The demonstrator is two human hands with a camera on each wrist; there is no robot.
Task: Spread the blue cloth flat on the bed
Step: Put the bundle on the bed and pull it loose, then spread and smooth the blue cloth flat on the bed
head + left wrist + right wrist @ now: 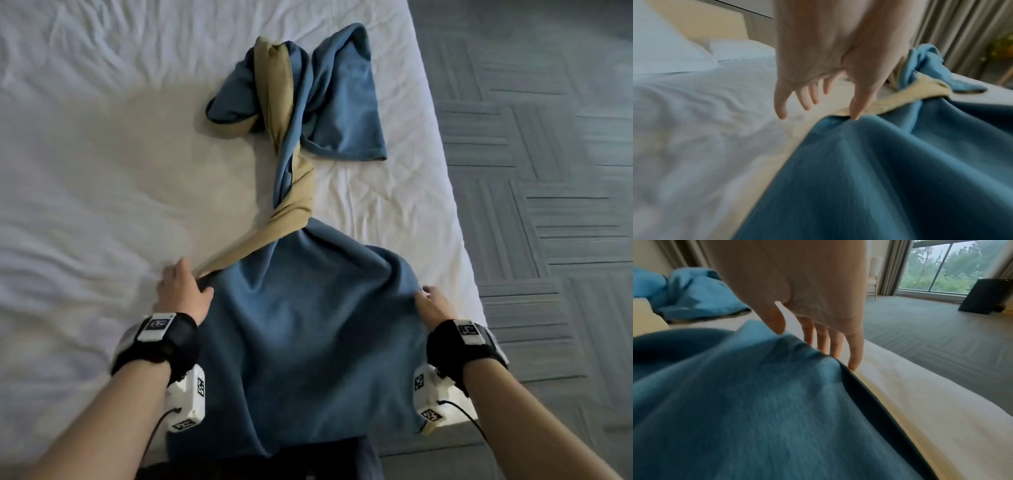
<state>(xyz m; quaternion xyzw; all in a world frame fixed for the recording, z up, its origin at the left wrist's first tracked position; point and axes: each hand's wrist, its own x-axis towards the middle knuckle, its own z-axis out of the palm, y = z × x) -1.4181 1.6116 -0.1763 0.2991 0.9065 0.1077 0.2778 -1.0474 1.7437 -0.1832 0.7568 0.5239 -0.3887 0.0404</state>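
Observation:
The blue cloth (301,325) has a tan reverse side and lies lengthwise on the white bed (102,171). It is twisted into a rope (294,178) at its middle, and its far end (342,102) lies bunched. The near part drapes toward me, broad and rippled. My left hand (181,291) is at its left edge; in the left wrist view the left hand (834,78) has spread, straight fingers and the thumb tip touches the cloth (879,178). My right hand (432,301) is at the right edge. In the right wrist view the right hand (813,331) has its thumb on the cloth (735,402) and straight fingers behind the raised edge.
The bed's right edge (455,205) borders grey patterned carpet (548,171). White pillows (663,48) lie at the head of the bed. Curtains (951,32), a window (953,267) and a black box (984,295) stand beyond the carpet. Wrinkled sheet (694,113) stretches left of the cloth.

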